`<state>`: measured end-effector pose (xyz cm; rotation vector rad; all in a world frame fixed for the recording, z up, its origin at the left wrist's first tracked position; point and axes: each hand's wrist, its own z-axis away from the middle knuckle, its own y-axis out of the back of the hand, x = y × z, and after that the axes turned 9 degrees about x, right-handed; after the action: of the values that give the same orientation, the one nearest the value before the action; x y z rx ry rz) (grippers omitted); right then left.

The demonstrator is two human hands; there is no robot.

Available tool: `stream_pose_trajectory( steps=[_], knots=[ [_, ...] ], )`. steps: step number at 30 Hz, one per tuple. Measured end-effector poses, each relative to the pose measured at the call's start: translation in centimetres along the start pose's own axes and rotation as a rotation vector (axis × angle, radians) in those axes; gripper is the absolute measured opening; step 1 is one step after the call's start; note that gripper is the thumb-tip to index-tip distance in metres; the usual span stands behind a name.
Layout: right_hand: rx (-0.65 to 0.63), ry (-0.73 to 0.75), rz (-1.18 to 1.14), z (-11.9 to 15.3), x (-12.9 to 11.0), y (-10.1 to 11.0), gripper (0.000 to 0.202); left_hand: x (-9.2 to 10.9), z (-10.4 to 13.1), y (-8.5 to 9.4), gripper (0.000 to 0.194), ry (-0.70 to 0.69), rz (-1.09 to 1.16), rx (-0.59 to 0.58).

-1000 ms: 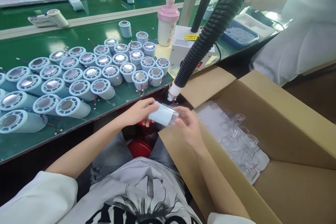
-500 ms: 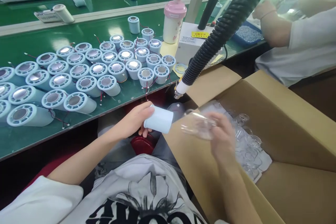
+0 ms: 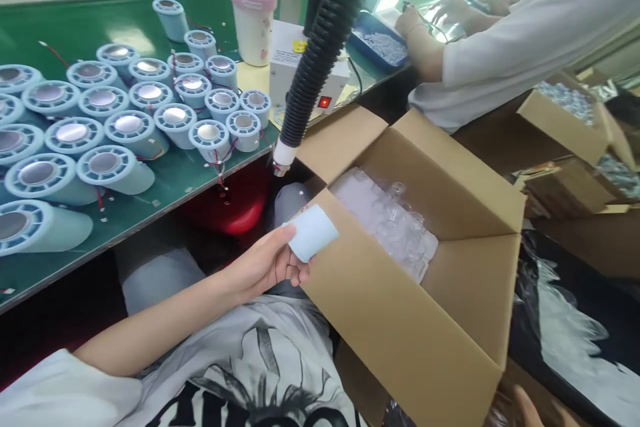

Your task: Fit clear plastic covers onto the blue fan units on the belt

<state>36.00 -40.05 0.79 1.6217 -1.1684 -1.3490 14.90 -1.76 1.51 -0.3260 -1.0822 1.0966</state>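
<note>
My left hand [image 3: 273,259] is closed round a light blue plastic cylinder [image 3: 314,233], held tilted over the near flap of a cardboard box. Its thumb lies on the cylinder's side, with the fingers curled beneath. Only part of my right hand [image 3: 530,408] shows at the bottom edge, near dark plastic wrapping beside the box; its grip cannot be made out. Similar blue cylinders [image 3: 117,167] with silvery round centres and thin red and black wires stand on the green table [image 3: 150,203] to the left.
The open cardboard box [image 3: 400,340] contains clear plastic pieces [image 3: 390,220]. Above hangs a black ribbed hose [image 3: 320,33] with a metal tip, near a white device [image 3: 287,57] and a pink-lidded cup [image 3: 253,13]. Another person's arm [image 3: 425,53] works beside a blue tray [image 3: 383,47].
My right hand has moved from beside the cylinder to the lower right edge; the clear plastic piece it held is no longer seen in it. The view has turned right. My left hand keeps the cylinder.
</note>
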Motion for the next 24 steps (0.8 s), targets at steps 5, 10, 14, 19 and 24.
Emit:
stream_pose_trajectory(
  steps=[5, 10, 14, 19, 24],
  knots=[
    [-0.215, 0.404, -0.579, 3.5, -13.8, -2.9, 0.063, -0.9, 0.0, -1.1, 0.054, 0.036, -0.043, -0.028],
    [-0.666, 0.927, -0.917, 7.6, -26.3, -4.6, 0.07, -0.4, 1.1, -1.1, 0.06, 0.005, -0.155, -0.026],
    [-0.732, 0.864, -0.998, 8.9, -28.1, -5.8, 0.04, -0.6, 1.4, -0.2, 0.057, -0.11, -0.168, 0.019],
    [-0.8, 0.681, -1.055, 9.1, -28.1, -6.4, 0.04, -1.7, 0.8, 0.6, 0.056, -0.133, -0.214, 0.011],
    [-1.003, 0.336, -1.152, 7.6, -28.4, -6.2, 0.045, -1.5, 0.7, 0.5, 0.051, -0.178, -0.316, -0.004]
  ],
)
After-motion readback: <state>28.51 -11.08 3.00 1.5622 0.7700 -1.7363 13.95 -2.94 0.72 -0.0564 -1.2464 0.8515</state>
